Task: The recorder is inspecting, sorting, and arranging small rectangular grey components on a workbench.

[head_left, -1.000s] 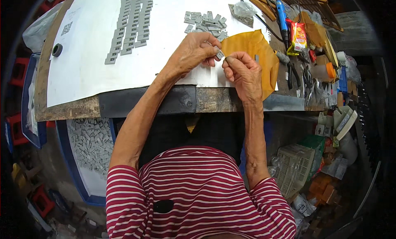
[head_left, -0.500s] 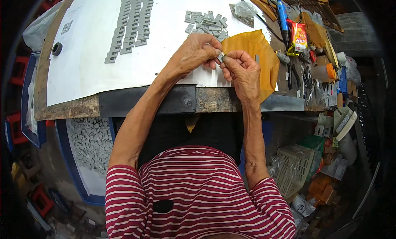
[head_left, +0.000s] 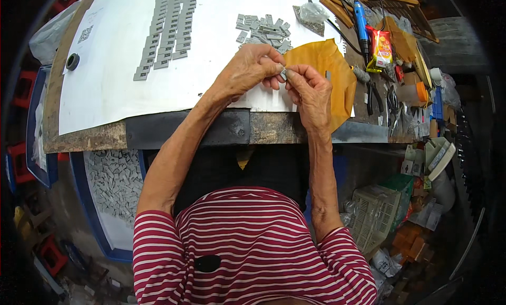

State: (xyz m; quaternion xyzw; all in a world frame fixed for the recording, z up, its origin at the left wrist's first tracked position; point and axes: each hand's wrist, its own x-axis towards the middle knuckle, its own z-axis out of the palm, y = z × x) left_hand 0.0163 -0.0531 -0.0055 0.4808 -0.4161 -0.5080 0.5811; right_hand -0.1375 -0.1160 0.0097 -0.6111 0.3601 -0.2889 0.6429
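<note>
Between my two hands, above the front part of the table, is a small grey rectangular piece (head_left: 283,74). My left hand (head_left: 252,68) pinches it from the left. The fingertips of my right hand (head_left: 310,90) close on its other end, and they cover much of it. A loose pile of similar grey pieces (head_left: 266,30) lies just beyond my left hand. Farther left, more such pieces stand in long overlapping rows (head_left: 167,28) on the white sheet (head_left: 113,89). Under and beside my right hand spreads a yellow-brown paper (head_left: 342,91) with a small grey strip on it.
At the right lie a blue pen-shaped tool (head_left: 361,21), a red snack packet (head_left: 381,48), pliers (head_left: 375,98) and a bag of small parts (head_left: 312,19). A black ring (head_left: 73,61) sits at the left. Below the table, a blue tray (head_left: 87,199) holds many grey pieces.
My right hand has shifted very slightly, its fingertips now closer together on the grey piece. The piece is turned a little. My left hand stays nearly in place.
</note>
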